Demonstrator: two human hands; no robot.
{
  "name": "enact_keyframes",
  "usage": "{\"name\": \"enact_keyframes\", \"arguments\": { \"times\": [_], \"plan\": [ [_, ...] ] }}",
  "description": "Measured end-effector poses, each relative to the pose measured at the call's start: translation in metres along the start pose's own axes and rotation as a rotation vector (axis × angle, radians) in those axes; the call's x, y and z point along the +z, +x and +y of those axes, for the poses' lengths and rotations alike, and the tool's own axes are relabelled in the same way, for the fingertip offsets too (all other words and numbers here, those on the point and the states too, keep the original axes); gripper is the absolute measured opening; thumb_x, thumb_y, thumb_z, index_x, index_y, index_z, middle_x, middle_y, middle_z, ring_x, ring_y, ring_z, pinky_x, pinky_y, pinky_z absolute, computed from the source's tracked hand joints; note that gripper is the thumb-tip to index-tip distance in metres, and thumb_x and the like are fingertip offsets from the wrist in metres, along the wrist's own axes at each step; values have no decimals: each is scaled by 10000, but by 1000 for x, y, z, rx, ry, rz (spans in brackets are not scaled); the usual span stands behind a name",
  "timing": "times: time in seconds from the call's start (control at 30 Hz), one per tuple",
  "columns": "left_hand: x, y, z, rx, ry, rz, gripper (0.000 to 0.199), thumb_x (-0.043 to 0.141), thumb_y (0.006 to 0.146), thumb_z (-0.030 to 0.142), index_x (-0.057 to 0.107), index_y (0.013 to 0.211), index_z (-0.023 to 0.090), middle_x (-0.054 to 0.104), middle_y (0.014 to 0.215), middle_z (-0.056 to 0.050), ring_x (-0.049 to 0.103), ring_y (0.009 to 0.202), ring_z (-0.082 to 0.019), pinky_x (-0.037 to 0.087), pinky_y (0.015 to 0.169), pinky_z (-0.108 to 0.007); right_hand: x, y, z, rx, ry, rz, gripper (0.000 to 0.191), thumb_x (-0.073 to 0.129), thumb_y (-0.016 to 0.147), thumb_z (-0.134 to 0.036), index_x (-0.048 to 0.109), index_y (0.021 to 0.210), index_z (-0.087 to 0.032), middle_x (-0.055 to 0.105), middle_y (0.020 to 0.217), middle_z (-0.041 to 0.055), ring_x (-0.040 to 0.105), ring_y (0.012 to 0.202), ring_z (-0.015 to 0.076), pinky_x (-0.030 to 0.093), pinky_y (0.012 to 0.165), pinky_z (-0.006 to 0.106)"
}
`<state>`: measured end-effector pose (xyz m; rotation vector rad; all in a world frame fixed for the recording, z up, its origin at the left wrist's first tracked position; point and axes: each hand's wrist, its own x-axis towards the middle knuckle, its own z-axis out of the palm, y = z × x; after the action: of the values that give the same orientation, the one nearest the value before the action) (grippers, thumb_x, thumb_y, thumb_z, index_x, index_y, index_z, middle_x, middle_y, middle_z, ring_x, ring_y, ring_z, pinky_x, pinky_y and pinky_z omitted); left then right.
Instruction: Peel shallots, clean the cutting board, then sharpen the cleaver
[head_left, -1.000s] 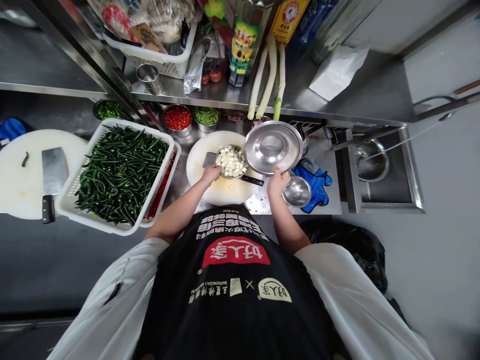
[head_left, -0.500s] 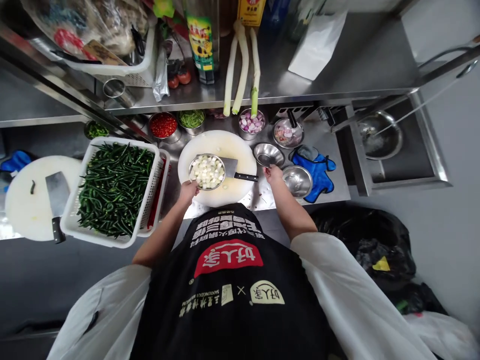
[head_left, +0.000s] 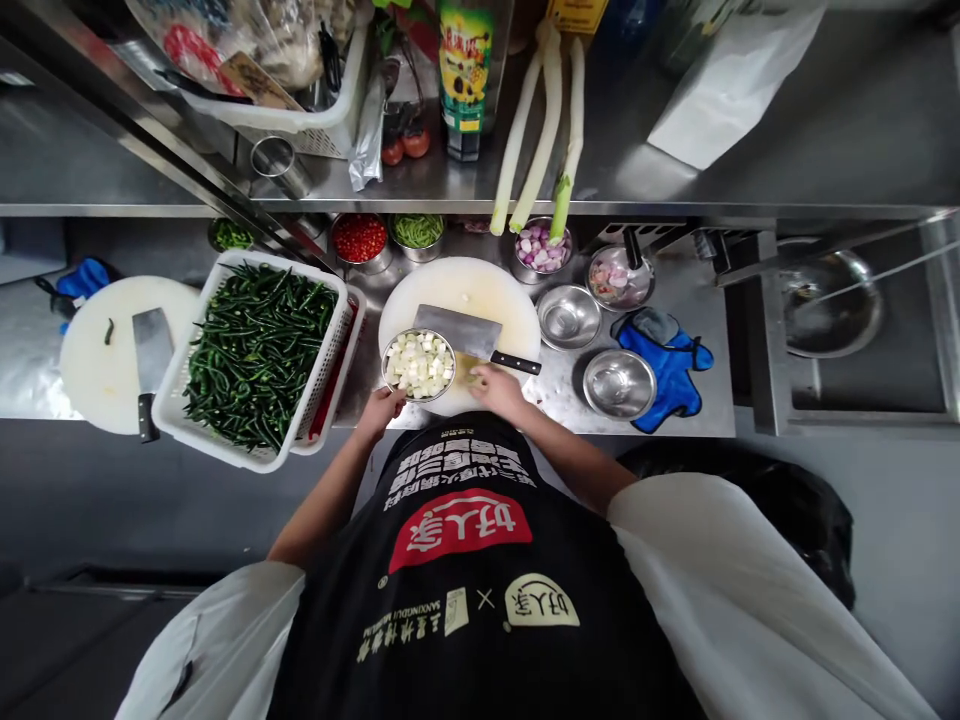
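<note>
Apron (head_left: 465,560) reads "SANXINGDUI MUSEUM"; left hand (head_left: 385,408) grips the diced-vegetable bowl (head_left: 418,365), right hand (head_left: 496,388), grip unclear, at the cutting board (head_left: 517,300).

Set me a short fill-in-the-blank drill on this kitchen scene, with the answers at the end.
The left hand holds a bowl of diced food by its rim.
The diced food is mostly ____ in color.
Between the middle cutting board and the blue glove are ____ empty metal bowls.
The cleaver on that board has a ____ handle.
The long peppers heaped in the basket are ____.

Missing words: white; two; black; green.
</note>
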<state>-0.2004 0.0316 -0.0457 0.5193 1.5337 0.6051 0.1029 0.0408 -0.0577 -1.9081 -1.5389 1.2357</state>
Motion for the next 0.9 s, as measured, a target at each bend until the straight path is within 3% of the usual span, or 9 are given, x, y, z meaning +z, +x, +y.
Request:
{"name": "enact_keyframes", "arguments": {
  "times": [0.07, 0.13, 0.23, 0.37, 0.53, 0.67, 0.73, 0.83, 0.9],
  "plan": [
    [-1, 0, -2, -18, -3, 7, 275, 806, 772, 291, 570, 681, 183, 548, 581, 20, 422, 492, -76, 287, 484, -219, 28, 0, -15, -149, -245, -146, 331, 830, 770, -7, 587, 782, -231, 690, 940, 22, 682, 925, 205, 595, 859, 323],
    [0, 0, -4, -27, -10, 9, 263, 800, 765, 297, 580, 683, 179, 558, 573, 17, 415, 484, -77, 279, 479, -221, 35, 12, -24, -189, -334, -193, 286, 749, 814, 6, 593, 756, -227, 690, 948, 41, 692, 939, 214, 601, 913, 341],
    [2, 0, -9, -29, -48, -2, 267, 794, 759, 329, 584, 687, 181, 562, 568, 16, 412, 478, -80, 281, 479, -227, 12, 55, -37, -233, -407, -140, 162, 637, 926, -72, 728, 917, -206, 739, 1121, 95, 715, 1017, 232, 609, 984, 367],
    [4, 1, -15, -22, -90, -44, 329, 816, 738, 411, 580, 676, 190, 534, 553, 30, 416, 484, -85, 291, 487, -231, -22, 142, -66, -184, -595, -13, 331, 534, 1022, -157, 772, 1252, -156, 695, 1391, 180, 710, 1158, 282, 562, 1097, 413],
    [4, 2, -19, -44, -121, -134, 414, 843, 687, 525, 592, 687, 195, 526, 562, 41, 393, 481, -81, 268, 486, -236, -17, 216, -93, -67, -738, -122, 266, 619, 919, -108, 817, 1091, -148, 755, 1333, 169, 731, 1107, 256, 545, 1060, 314],
    [3, 4, -20, -44, -107, -201, 501, 804, 703, 625, 527, 624, 216, 452, 504, 56, 353, 474, -81, 237, 500, -247, -11, 203, -103, -85, -442, -109, 282, 649, 921, -236, 804, 1137, -141, 818, 1054, 102, 769, 932, 237, 608, 932, 336],
    [2, 5, -20, -28, -86, -218, 518, 777, 712, 662, 522, 625, 219, 447, 508, 57, 350, 490, -86, 250, 515, -249, -14, 177, -112, -119, -205, -259, 323, 701, 925, -366, 806, 1153, -163, 807, 906, 56, 763, 783, 225, 630, 798, 341],
    [-3, 8, -19, 3, -53, -238, 513, 729, 732, 684, 534, 649, 217, 460, 549, 55, 355, 530, -96, 285, 540, -252, -18, 145, -134, -216, -118, -620, 362, 844, 857, -443, 830, 1147, -227, 826, 930, 36, 777, 793, 228, 634, 769, 339],
    [-6, 9, -19, 24, -18, -247, 499, 701, 752, 678, 523, 658, 221, 459, 569, 54, 365, 556, -106, 309, 557, -255, -15, 152, -153, -277, -228, -634, 319, 845, 893, -429, 835, 1151, -242, 840, 1016, 43, 792, 884, 237, 638, 854, 347]
  ]
}}
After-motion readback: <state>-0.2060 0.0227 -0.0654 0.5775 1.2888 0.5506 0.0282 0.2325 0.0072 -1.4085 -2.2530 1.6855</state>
